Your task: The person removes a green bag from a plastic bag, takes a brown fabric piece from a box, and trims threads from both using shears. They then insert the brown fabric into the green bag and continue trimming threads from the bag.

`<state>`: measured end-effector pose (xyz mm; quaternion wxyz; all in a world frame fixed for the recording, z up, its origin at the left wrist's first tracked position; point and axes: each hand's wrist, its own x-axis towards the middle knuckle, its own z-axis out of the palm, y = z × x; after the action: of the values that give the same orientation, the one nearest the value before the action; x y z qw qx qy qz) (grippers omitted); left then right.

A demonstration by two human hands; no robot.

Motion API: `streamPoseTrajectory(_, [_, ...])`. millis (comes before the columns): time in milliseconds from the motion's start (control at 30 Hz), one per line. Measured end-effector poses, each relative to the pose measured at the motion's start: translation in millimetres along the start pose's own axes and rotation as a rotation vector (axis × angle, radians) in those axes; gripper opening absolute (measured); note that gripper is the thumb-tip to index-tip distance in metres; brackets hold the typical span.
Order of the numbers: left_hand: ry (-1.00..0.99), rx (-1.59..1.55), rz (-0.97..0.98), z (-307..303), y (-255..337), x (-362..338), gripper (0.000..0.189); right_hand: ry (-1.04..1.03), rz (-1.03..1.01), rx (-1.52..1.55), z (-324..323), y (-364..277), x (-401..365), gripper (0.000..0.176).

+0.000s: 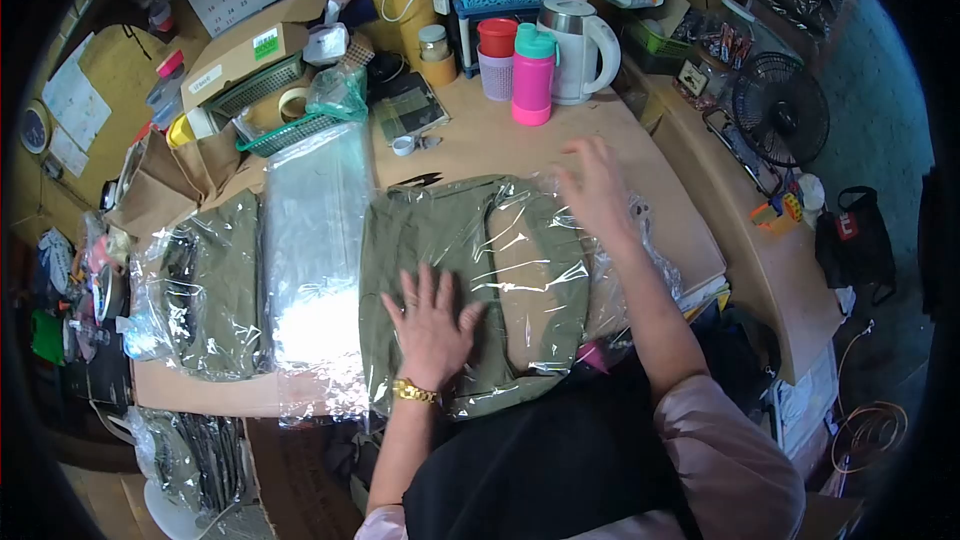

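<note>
An olive green garment in a clear plastic bag lies flat in front of me. My left hand, with a gold watch at the wrist, rests on it with fingers spread. Above the bag's upper right part is my right hand, its fingers bent and apart, holding nothing I can see. Whether it touches the plastic I cannot tell. Left of the garment lies a stack of clear plastic bags. Farther left is another bagged olive garment.
On the table, a pink bottle, a white kettle and a lilac cup stand at the back. Black scissors lie behind the bag. A green basket is back left, a black fan right.
</note>
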<state>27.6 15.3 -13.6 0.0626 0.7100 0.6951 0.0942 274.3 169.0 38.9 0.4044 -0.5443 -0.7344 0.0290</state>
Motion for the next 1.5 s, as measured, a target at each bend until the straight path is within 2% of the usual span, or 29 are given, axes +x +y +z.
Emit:
streamPoseTrajectory(100, [0.229, 0.078, 0.047, -12.4, -17.8, 38.1, 0.056, -0.092, -0.124, -0.005, -2.5, 0.9, -24.4, 0.033])
streamPoseTrajectory(167, [0.336, 0.154, -0.069, -10.6, -41.8, 91.0, 0.054, -0.340, -0.264, -0.026, 7.0, -25.4, -52.5, 0.047])
streamPoseTrajectory(200, [0.427, -0.017, -0.183, -7.9, -53.7, 117.4, 0.053, -0.449, -0.361, -0.065, 11.6, -36.0, -69.6, 0.054])
streamPoseTrajectory(233, [0.514, -0.189, -0.297, -3.2, -68.0, 141.5, 0.052, -0.449, -0.368, -0.061, 10.1, -45.2, -85.7, 0.054])
streamPoseTrajectory(300, [0.149, -0.195, -0.378, 7.0, -114.8, 185.0, 0.046, -0.780, -0.397, -0.072, 4.9, -58.9, -108.1, 0.069])
streamPoseTrajectory(333, [0.151, -0.192, -0.381, -3.3, -123.7, 189.3, 0.046, -0.780, -0.400, -0.068, 2.7, -55.3, -105.9, 0.069])
streamPoseTrajectory(400, [0.458, -0.613, -0.223, -31.8, -126.2, 186.9, 0.040, -0.792, -0.409, -0.185, -2.2, -39.4, -94.6, 0.081])
streamPoseTrajectory(433, [0.635, -0.550, -0.331, -56.8, -113.5, 175.3, 0.039, -0.804, -0.407, -0.179, -4.1, -36.7, -84.8, 0.081])
streamPoseTrajectory(467, [0.806, -0.371, -0.311, -66.9, -110.8, 164.9, 0.042, -0.723, -0.459, -0.183, -8.9, -36.7, -79.3, 0.080])
streamPoseTrajectory(500, [0.866, -0.113, -0.362, -66.8, -113.5, 162.8, 0.047, -0.655, -0.507, -0.184, -12.3, -35.7, -84.6, 0.079])
streamPoseTrajectory(533, [0.832, -0.085, -0.308, -62.1, -113.8, 153.7, 0.049, -0.590, -0.559, -0.175, -6.3, -30.4, -90.3, 0.067])
streamPoseTrajectory(567, [0.821, -0.059, -0.250, -65.1, -108.2, 151.2, 0.051, -0.592, -0.569, -0.173, -10.8, -36.2, -88.3, 0.067])
streamPoseTrajectory(633, [0.577, 0.211, -0.081, -33.2, -91.3, 143.3, 0.054, -1.004, -0.390, -0.031, -28.9, -57.8, -98.8, 0.058])
streamPoseTrajectory(700, [0.269, 0.211, -0.151, 1.3, -77.1, 128.4, 0.060, -0.897, -0.546, -0.002, -14.1, -38.6, -141.6, 0.063])
streamPoseTrajectory(767, [0.287, 0.277, -0.140, 27.9, -85.4, 117.3, 0.062, -0.769, -0.606, 0.000, -12.3, -31.7, -164.9, 0.065])
streamPoseTrajectory(833, [0.247, 0.209, -0.160, 31.4, -87.8, 125.8, 0.063, -0.780, -0.616, -0.039, -13.5, -27.5, -172.2, 0.065])
streamPoseTrajectory(900, [0.073, 0.176, -0.098, 23.3, -88.0, 134.8, 0.064, -0.788, -0.644, -0.079, -20.4, -30.0, -167.7, 0.065])
streamPoseTrajectory(933, [0.118, 0.050, -0.147, 19.6, -89.2, 131.2, 0.065, -0.917, -0.581, -0.028, -26.2, -31.9, -158.4, 0.063])
streamPoseTrajectory(967, [0.299, 0.091, -0.192, 4.7, -79.2, 115.7, 0.064, -1.042, -0.513, 0.024, -32.1, -35.7, -147.6, 0.061])
streamPoseTrajectory(1000, [0.319, 0.020, -0.220, -21.8, -74.0, 93.4, 0.065, -1.149, -0.540, 0.045, -36.8, -37.8, -129.1, 0.055])
streamPoseTrajectory(1033, [0.334, -0.051, -0.247, -43.3, -68.9, 67.8, 0.068, -1.145, -0.555, 0.047, -39.5, -48.6, -107.8, 0.055])
streamPoseTrajectory(1100, [0.321, -0.209, -0.331, -53.3, -78.7, 12.3, 0.076, -1.180, -0.365, 0.339, -33.5, -77.5, -66.9, 0.044])
streamPoseTrajectory(1133, [0.253, -0.198, -0.393, -47.7, -79.3, -14.4, 0.077, -0.997, -0.506, 0.339, -17.9, -92.4, -53.4, 0.033])
streamPoseTrajectory(1200, [0.128, -0.211, -0.457, -36.2, -80.5, -57.9, 0.077, -0.778, -0.745, 0.383, 33.4, -124.2, -27.6, 0.028])
streamPoseTrajectory(1267, [0.038, -0.253, -0.471, -30.0, -76.6, -82.9, 0.076, -0.713, -1.046, 0.311, 104.7, -155.9, -4.4, 0.036])
streamPoseTrajectory(1333, [0.024, -0.323, -0.450, -27.0, -78.1, -98.1, 0.073, -0.518, -1.274, 0.136, 191.1, -168.4, -1.2, 0.044])
streamPoseTrajectory(1367, [-0.049, -0.333, -0.492, -33.2, -77.8, -100.5, 0.069, -0.514, -1.299, 0.149, 214.3, -171.6, 5.0, 0.044])
streamPoseTrajectory(1433, [-0.084, -0.269, -0.480, -25.2, -83.0, -111.6, 0.067, -0.707, -1.299, -0.215, 245.9, -188.3, 17.5, 0.057])
streamPoseTrajectory(1500, [0.084, -0.328, -0.410, -13.8, -83.4, -124.3, 0.063, -0.852, -1.377, -0.335, 248.3, -197.8, 41.7, 0.053])
